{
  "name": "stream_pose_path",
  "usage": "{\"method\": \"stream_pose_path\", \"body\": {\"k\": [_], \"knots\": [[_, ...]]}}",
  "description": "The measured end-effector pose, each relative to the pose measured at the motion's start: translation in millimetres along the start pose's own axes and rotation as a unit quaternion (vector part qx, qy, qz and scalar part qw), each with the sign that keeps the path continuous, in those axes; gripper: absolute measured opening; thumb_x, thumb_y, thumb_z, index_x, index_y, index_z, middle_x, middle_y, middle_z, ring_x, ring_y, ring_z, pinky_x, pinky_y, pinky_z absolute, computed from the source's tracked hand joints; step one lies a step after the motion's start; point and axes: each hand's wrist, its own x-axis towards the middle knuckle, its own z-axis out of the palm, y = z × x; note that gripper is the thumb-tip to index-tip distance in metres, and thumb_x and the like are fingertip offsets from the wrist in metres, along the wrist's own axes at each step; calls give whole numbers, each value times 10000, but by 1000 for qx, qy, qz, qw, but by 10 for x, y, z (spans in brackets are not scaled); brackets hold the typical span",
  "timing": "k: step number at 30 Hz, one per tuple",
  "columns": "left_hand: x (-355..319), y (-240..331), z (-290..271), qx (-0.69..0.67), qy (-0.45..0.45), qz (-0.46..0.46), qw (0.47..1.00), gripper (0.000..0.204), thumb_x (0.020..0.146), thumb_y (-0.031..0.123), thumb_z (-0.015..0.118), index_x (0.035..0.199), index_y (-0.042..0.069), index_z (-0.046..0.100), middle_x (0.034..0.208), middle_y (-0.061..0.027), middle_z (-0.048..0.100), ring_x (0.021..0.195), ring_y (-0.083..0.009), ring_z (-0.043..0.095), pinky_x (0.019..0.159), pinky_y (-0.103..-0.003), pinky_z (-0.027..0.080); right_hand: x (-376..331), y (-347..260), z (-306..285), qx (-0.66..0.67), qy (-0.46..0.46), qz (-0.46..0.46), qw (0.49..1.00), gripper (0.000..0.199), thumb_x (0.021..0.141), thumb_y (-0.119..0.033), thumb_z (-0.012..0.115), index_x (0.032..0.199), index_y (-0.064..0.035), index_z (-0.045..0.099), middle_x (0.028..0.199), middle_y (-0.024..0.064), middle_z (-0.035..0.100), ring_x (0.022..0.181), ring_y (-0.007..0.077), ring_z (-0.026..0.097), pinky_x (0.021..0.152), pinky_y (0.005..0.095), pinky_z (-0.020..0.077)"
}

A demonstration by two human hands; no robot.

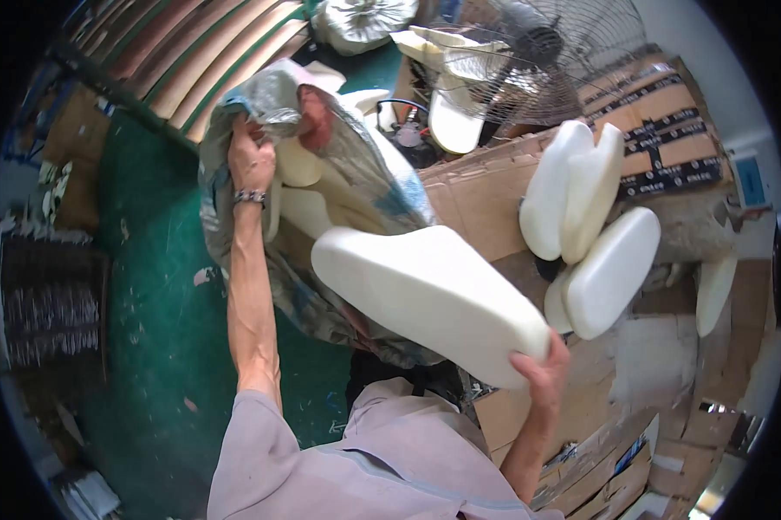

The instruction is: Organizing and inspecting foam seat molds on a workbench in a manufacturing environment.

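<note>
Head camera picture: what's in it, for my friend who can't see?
A person's right hand grips one end of a large, smooth white piece, while the left hand holds the edge of an open sack with more pale pieces inside. Similar white pieces lie among cardboard at right.

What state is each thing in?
Left hand: closed on the sack's edge
Right hand: gripping one end of the foam piece
Large grey woven plastic sack: mouth open, partly filled
Long white curved foam piece: held, far end overlapping the sack's mouth in view
Rounded white foam pieces at right: loose, outside the sack
Round dark wire-guarded fan: guard on, spinning or not unclear
</note>
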Motion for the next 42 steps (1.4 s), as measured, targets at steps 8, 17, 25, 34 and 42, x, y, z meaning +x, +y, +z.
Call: {"method": "stream_pose_path", "body": {"k": [8,17,25,34,42], "knots": [[-773,-930,588,55,-105,96,988,553,873,138,662,1371,-17,479,1260,-234,608,1153,-387,589,1002,-444,467,-1262,663,-1050,387,418,-95,817,717,733,-195,734,1355,70,495,1249,201,628,1139,329,627,999,419,508],[-1855,-555,781,-75,-198,-118,970,637,907,107,615,1484,17,360,1265,-177,634,1125,-275,621,989,-368,476,-2302,2338,-1747,516,568,-136,627,572,910,-266,703,1416,-91,502,1406,72,571,1277,294,546,1090,509,424],[-2293,-509,833,-37,-259,-117,958,584,877,69,637,1431,41,455,1186,-164,675,1066,-260,645,955,-372,492,-2730,4029,-1312,582,589,16,561,534,912,-203,691,1399,-89,505,1379,84,576,1275,307,535,1093,515,415],[-2553,-1255,249,56,-258,-229,937,299,802,175,716,1076,56,700,989,-124,727,858,-262,666,829,-398,524,-2493,4226,-1077,493,519,199,669,540,895,-244,666,1361,-28,498,1327,132,545,1233,329,530,1015,511,483],[-2150,-564,323,-359,-85,-425,826,343,867,-1,653,1207,-32,616,996,-115,690,813,-238,697,682,-360,599,-1823,3216,-881,-129,490,102,856,331,931,-56,582,1252,26,589,1150,161,667,1054,260,644,882,374,529]]}}
